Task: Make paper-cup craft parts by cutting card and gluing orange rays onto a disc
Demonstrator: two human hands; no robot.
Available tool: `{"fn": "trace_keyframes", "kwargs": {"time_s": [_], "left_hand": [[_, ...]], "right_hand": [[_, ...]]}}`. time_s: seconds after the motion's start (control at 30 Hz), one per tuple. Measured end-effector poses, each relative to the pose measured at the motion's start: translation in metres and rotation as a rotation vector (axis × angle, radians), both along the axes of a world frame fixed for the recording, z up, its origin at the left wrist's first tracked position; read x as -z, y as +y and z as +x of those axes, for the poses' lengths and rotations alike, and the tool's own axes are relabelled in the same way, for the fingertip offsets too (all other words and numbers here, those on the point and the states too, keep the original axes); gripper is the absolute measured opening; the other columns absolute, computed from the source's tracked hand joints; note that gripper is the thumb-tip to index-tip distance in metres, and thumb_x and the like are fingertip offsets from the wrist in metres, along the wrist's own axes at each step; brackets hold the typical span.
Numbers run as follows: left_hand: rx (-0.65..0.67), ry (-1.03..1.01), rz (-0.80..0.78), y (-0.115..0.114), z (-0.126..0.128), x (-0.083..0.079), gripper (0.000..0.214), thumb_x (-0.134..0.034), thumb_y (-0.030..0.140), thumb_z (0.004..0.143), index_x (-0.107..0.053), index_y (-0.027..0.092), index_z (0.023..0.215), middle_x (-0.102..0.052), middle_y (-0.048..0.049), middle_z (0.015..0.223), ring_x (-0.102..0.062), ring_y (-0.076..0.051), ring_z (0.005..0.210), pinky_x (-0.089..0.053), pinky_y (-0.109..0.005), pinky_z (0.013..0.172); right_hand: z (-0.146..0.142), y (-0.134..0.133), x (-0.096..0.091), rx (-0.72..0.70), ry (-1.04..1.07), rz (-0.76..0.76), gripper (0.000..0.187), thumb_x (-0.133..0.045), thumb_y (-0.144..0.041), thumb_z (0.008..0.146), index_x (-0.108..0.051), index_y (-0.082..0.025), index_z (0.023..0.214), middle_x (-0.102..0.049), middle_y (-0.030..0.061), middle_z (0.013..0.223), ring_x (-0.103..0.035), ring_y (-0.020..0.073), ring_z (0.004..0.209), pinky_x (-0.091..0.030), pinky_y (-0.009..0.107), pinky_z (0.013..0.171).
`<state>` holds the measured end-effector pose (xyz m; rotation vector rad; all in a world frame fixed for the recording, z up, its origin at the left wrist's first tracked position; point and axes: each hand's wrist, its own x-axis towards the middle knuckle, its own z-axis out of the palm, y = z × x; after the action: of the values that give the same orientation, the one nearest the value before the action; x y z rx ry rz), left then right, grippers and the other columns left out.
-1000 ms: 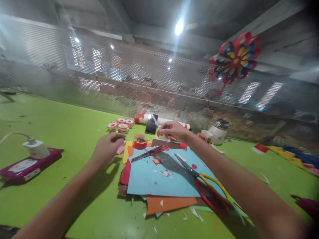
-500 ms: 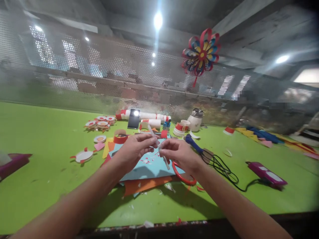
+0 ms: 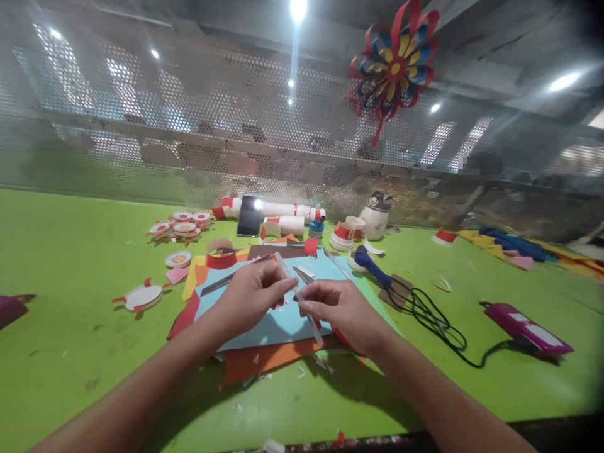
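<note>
Both my hands meet over a light blue paper sheet (image 3: 283, 324) on the green table (image 3: 85, 277). My left hand (image 3: 252, 296) and my right hand (image 3: 340, 308) each pinch a thin white paper strip (image 3: 309, 314) that runs slanted between them. Orange and red sheets (image 3: 264, 358) poke out from under the blue one. A red scissor handle (image 3: 337, 333) shows just under my right hand. A red paper ring (image 3: 219, 255) lies beyond my left hand.
Round red-and-white paper pieces (image 3: 182, 226) lie at the back left, one more (image 3: 141, 296) nearer. A phone (image 3: 249, 216), rolled paper tubes (image 3: 287, 211), a white pot (image 3: 376, 217), a blue-handled tool with black cable (image 3: 415, 302) and a purple device (image 3: 526, 327) sit right. A paper flower (image 3: 394, 63) hangs above.
My hands came together from apart and now hold the white strip between them. The view swung right and tilted; the hands have shifted slightly nearer.
</note>
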<state>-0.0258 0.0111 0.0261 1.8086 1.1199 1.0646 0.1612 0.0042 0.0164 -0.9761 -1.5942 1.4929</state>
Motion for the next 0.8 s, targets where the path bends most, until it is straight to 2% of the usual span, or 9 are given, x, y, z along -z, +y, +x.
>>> {"fn": "trace_keyframes", "kwargs": {"time_s": [0.1,0.23,0.4,0.57,0.63,0.73,0.8], "left_hand": [[-0.01,-0.009,-0.04,-0.002,0.001,0.0,0.031,-0.061,0.042,0.075,-0.055,0.018,0.055,-0.051,0.0017,0.048,-0.045,-0.011,0.046,-0.034,-0.024,0.048],[-0.109,-0.097,-0.124,-0.004,0.006,0.002,0.033,-0.065,0.04,0.069,-0.051,0.02,0.049,-0.046,0.0038,0.04,-0.038,-0.01,0.04,-0.03,-0.024,0.044],[-0.198,-0.146,-0.21,-0.008,0.013,0.005,0.033,-0.067,0.037,0.067,-0.049,0.02,0.046,-0.046,0.004,0.038,-0.038,-0.01,0.039,-0.027,-0.025,0.043],[-0.234,-0.179,-0.183,-0.009,0.014,0.007,0.036,-0.067,0.035,0.069,-0.045,0.02,0.045,-0.042,0.0056,0.038,-0.034,-0.01,0.04,-0.027,-0.026,0.046],[-0.16,-0.233,-0.193,-0.008,0.012,0.009,0.034,-0.066,0.036,0.072,-0.047,0.019,0.049,-0.045,0.0052,0.041,-0.036,-0.01,0.043,-0.029,-0.026,0.048],[0.057,-0.336,-0.191,-0.006,0.005,0.014,0.027,-0.065,0.036,0.078,-0.053,0.018,0.061,-0.054,0.0037,0.053,-0.044,-0.01,0.052,-0.035,-0.025,0.055],[0.156,-0.399,-0.199,-0.005,0.001,0.017,0.02,-0.064,0.035,0.081,-0.058,0.019,0.072,-0.057,0.0028,0.062,-0.047,-0.011,0.058,-0.037,-0.025,0.059]], "right_hand": [[0.001,-0.003,0.002,0.009,-0.028,-0.004,0.019,-0.073,-0.034,0.07,-0.068,-0.017,0.076,-0.057,-0.0013,0.064,-0.047,0.0104,0.056,-0.04,0.024,0.053],[-0.002,-0.006,0.004,0.053,-0.103,0.072,0.014,-0.069,-0.031,0.073,-0.068,-0.017,0.075,-0.057,-0.0007,0.066,-0.046,0.0111,0.059,-0.039,0.025,0.055],[-0.007,-0.008,0.003,0.128,-0.207,0.157,0.009,-0.064,-0.025,0.073,-0.067,-0.017,0.072,-0.06,0.0002,0.066,-0.047,0.0124,0.06,-0.038,0.026,0.057],[-0.01,-0.009,0.004,0.166,-0.253,0.248,0.006,-0.064,-0.02,0.072,-0.066,-0.018,0.068,-0.058,-0.0016,0.061,-0.046,0.012,0.057,-0.036,0.026,0.054],[-0.009,-0.009,0.004,0.152,-0.174,0.199,0.005,-0.067,-0.022,0.072,-0.067,-0.018,0.069,-0.058,-0.0017,0.062,-0.047,0.0117,0.057,-0.038,0.026,0.055],[-0.007,-0.006,0.002,0.058,0.073,-0.01,0.013,-0.073,-0.03,0.071,-0.07,-0.017,0.074,-0.06,-0.0006,0.066,-0.051,0.0113,0.057,-0.041,0.025,0.054],[-0.005,-0.003,0.001,-0.018,0.224,-0.126,0.019,-0.076,-0.033,0.07,-0.071,-0.016,0.077,-0.061,0.0003,0.067,-0.052,0.0106,0.056,-0.041,0.025,0.051]]}}
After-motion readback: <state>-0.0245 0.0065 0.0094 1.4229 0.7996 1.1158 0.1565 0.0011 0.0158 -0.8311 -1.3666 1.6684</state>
